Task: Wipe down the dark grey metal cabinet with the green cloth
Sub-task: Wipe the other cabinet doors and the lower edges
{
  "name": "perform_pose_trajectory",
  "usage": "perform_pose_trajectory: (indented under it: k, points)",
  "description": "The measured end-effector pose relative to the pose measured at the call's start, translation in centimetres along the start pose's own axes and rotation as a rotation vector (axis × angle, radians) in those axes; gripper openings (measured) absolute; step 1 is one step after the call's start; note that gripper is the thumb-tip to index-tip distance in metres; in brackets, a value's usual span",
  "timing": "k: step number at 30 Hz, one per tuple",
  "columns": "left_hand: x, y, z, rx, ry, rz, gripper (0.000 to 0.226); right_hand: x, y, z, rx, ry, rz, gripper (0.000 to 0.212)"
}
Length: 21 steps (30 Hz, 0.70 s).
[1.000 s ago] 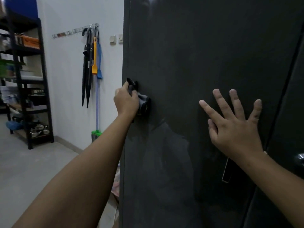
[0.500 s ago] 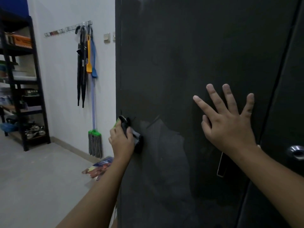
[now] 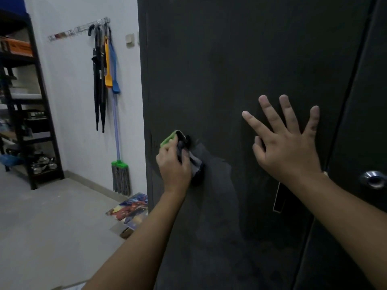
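Since the earlier frame the left hand [image 3: 173, 164] has carried the green cloth [image 3: 168, 139] down the cabinet [image 3: 209, 59] door, near its left edge. A wiping stroke is in progress, and the next pass should probably sweep right. The left fingers clench the bunched cloth. The right hand [image 3: 287, 147] presses flat against the door, fingers spread.

Left hand [image 3: 173, 166] holds cloth [image 3: 195, 164] against cabinet [image 3: 230, 59] near left edge; right hand [image 3: 287, 147] further right.

Left hand [image 3: 173, 166] hides part of the green cloth [image 3: 168, 140]; frame edges crop the cabinet [image 3: 230, 59].
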<state>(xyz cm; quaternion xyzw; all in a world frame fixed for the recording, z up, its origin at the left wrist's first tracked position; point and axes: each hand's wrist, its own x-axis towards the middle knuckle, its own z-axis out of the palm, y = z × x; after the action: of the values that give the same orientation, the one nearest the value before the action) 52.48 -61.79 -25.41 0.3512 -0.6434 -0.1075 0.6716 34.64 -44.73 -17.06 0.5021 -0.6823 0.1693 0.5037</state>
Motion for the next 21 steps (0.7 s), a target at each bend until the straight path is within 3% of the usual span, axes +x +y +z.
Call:
perform_pose_trajectory:
  k: [6, 8, 10, 12, 16, 21]
  points:
    - [-3.9, -1.4, -1.0, 0.050, -0.276, 0.521, 0.044, -0.1, 0.0, 0.0, 0.016, -0.003, -0.004, 0.063]
    - [-2.7, -1.3, -1.5, 0.035, -0.197, 0.464, 0.043, -0.1, 0.1, 0.0, 0.025, 0.003, -0.002, 0.063]
    - [-0.4, -0.1, -1.5, -0.029, -0.012, 0.191, 0.042, -0.1, 0.1, -0.1, 0.028, 0.007, 0.000, 0.062]
    - [1.9, 1.3, -1.0, -0.088, 0.048, 0.016, 0.041, -0.1, 0.1, -0.1, 0.030, 0.008, -0.005, 0.062]
    - [2.0, 2.5, 0.6, -0.047, 0.030, 0.080, 0.041, -0.1, 0.0, 0.0, 0.029, -0.005, -0.004, 0.061]
    - [-2.9, 2.3, 1.0, -0.003, -0.108, 0.356, 0.047, -0.1, 0.0, -0.1, 0.035, -0.002, -0.010, 0.061]
